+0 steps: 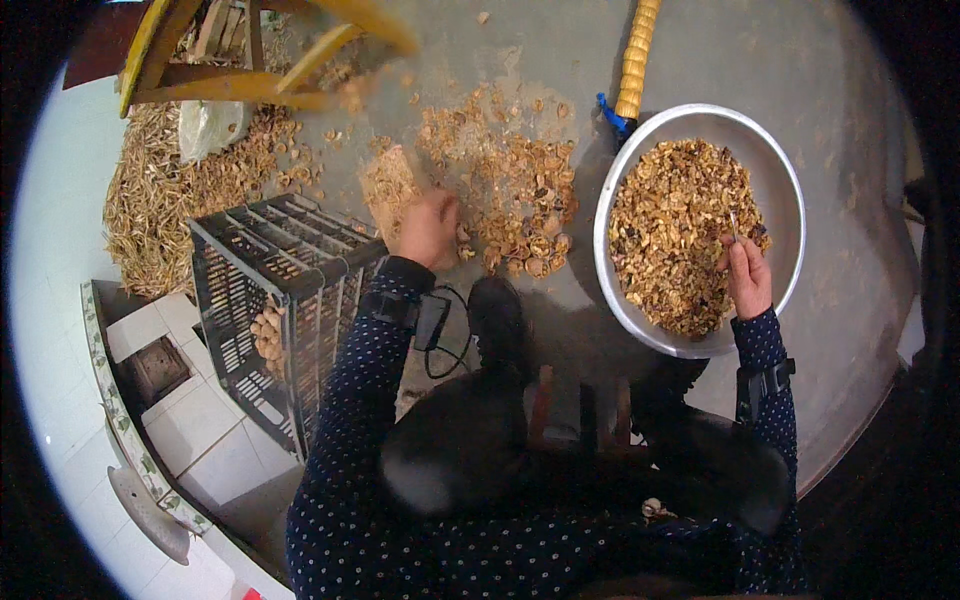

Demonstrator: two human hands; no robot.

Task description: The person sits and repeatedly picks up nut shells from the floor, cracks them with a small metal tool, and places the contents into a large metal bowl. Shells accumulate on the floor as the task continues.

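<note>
My right hand (747, 276) is over a large metal bowl (787, 172) and grips a thin metal pick (733, 223), whose end points at the contents. Shelled walnut pieces (675, 232), pale to dark brown, fill much of the bowl. My left hand (429, 229) has its fingers curled and somewhat blurred; whether anything is inside them cannot be seen. Beside it on the floor lies a wooden block (391, 184) covered with fine shell bits. Cracked walnut shells (525, 195) are scattered just to the right of that hand.
A black plastic crate (262, 247) with whole walnuts (268, 334) inside stands left of my left arm. Behind it are a heap of dry stalks (150, 202), a plastic bag (214, 127) and a yellow wooden frame (225, 84). A gold ribbed handle (634, 60) reaches the bowl's rim.
</note>
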